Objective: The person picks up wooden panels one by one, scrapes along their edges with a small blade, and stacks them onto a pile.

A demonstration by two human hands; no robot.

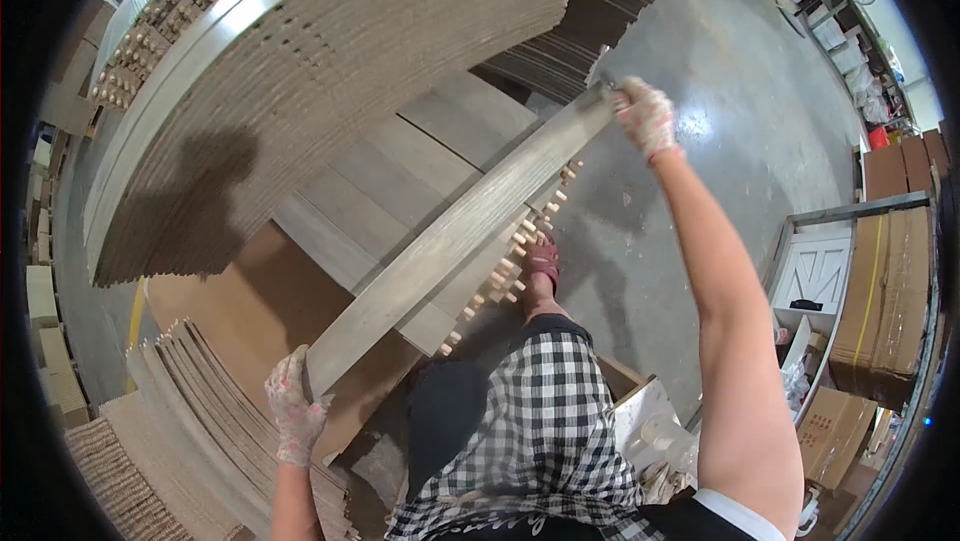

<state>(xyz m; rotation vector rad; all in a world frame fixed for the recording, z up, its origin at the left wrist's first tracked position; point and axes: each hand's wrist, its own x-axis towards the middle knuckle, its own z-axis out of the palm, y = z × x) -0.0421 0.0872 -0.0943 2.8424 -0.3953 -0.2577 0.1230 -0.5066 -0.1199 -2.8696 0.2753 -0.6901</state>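
A long grey wooden board [455, 246] slants across in front of me, its near end at the left and its far end at the upper right. My gloved left hand [298, 409] is closed on the near end, thumb along the edge. At the far end, my gloved right hand [645, 119] grips the board with the arm stretched out. Beneath lie several flat grey boards [415, 176] side by side, partly hidden by the held one. Pale wooden dowels [500, 276] stick out along their right-hand ends.
A tall stack of grey boards [350, 51] rises at the upper left. Curved board stacks [215, 381] stand at the lower left beside a brown sheet [250, 311]. Concrete floor [690, 231] stretches to the right, towards a metal rack with cardboard boxes [865, 291].
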